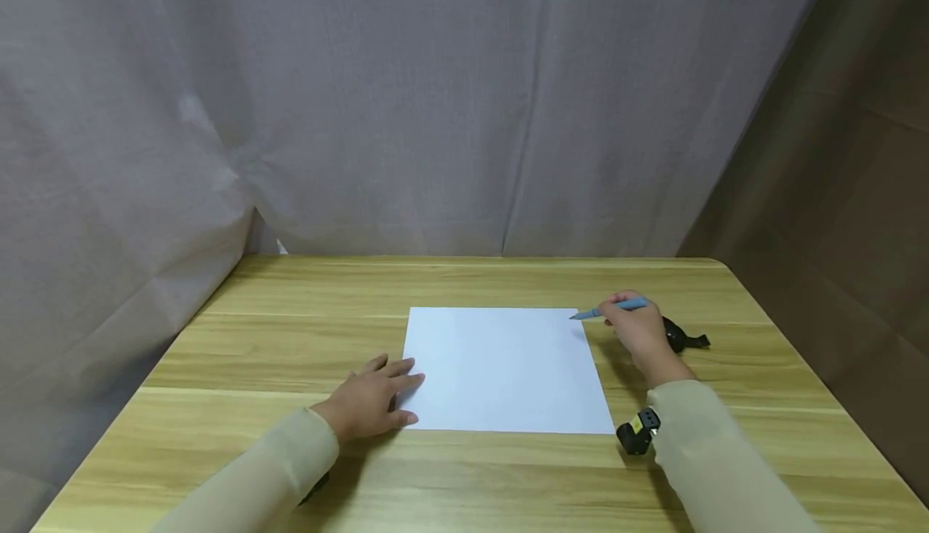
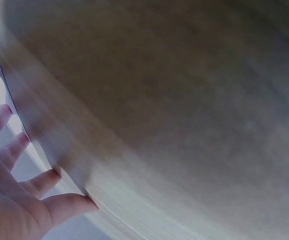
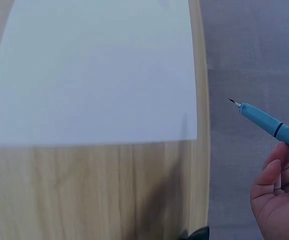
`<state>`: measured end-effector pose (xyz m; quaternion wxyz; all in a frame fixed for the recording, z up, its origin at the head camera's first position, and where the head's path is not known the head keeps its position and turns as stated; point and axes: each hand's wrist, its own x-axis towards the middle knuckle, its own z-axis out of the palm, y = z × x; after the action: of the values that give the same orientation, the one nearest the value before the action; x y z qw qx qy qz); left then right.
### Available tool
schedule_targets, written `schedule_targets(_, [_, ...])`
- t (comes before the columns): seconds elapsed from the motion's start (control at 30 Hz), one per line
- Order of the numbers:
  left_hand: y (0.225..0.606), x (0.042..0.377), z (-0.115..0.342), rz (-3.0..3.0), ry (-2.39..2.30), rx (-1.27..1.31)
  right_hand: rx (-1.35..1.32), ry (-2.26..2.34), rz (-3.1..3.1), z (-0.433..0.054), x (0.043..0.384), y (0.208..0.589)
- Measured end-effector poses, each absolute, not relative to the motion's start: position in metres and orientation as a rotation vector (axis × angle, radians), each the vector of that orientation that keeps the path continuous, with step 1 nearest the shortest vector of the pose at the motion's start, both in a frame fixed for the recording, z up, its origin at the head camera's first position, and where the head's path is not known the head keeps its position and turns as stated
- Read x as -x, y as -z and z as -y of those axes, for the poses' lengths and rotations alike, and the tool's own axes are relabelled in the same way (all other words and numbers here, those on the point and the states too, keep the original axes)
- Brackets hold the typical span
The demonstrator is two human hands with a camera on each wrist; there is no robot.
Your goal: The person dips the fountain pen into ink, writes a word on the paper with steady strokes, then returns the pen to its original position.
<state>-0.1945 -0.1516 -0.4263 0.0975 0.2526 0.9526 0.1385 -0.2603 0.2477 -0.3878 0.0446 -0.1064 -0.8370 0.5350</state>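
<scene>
A blank white sheet of paper (image 1: 501, 372) lies flat on the wooden table (image 1: 479, 485). My left hand (image 1: 366, 404) rests on its left edge with fingers spread, as the left wrist view also shows, the fingers (image 2: 67, 207) reaching to the edge. Beyond the paper's right side my right hand (image 1: 640, 335) holds a light blue pen (image 3: 264, 120) between thumb and fingers. The pen is uncapped, with a thin metal nib and a dark ring round its barrel. Its tip points left, overlapping the sheet's far right corner in the head view.
Behind the right hand, partly hidden by it, lies a black rounded thing (image 1: 676, 335) with a narrow tail flaring at its end. Grey cloth (image 1: 406, 114) hangs behind the table, and darker cloth (image 1: 842, 210) along its right side. A small black camera (image 1: 639, 431) sits at the right wrist.
</scene>
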Motion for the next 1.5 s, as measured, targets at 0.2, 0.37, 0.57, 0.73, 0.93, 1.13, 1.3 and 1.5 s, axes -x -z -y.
schedule_targets(0.2, [0.425,0.196,0.151,-2.820,-0.399,-0.746,0.345,-1.633,2.537,-0.238,0.264,0.389])
schedule_targets(0.37, [0.424,0.196,0.151,-2.818,-0.396,-0.741,0.365,-1.656,2.518,-0.228,0.266,0.388])
schedule_targets(0.57, [0.422,0.194,0.151,-2.816,-0.409,-0.750,0.339,-1.688,2.506,-0.217,0.267,0.388])
schedule_targets(0.73, [0.421,0.194,0.150,-2.819,-0.406,-0.748,0.345,-1.684,2.528,-0.208,0.268,0.388])
schedule_targets(0.93, [0.420,0.192,0.149,-2.814,-0.404,-0.740,0.340,-1.673,2.527,-0.199,0.269,0.391])
schedule_targets(1.13, [0.420,0.192,0.148,-2.810,-0.398,-0.740,0.309,-1.677,2.560,-0.191,0.271,0.394])
schedule_targets(1.3, [0.420,0.192,0.147,-2.815,-0.389,-0.753,0.297,-1.686,2.558,-0.183,0.273,0.399])
schedule_targets(1.5, [0.422,0.192,0.147,-2.821,-0.388,-0.743,0.287,-1.697,2.549,-0.174,0.272,0.403])
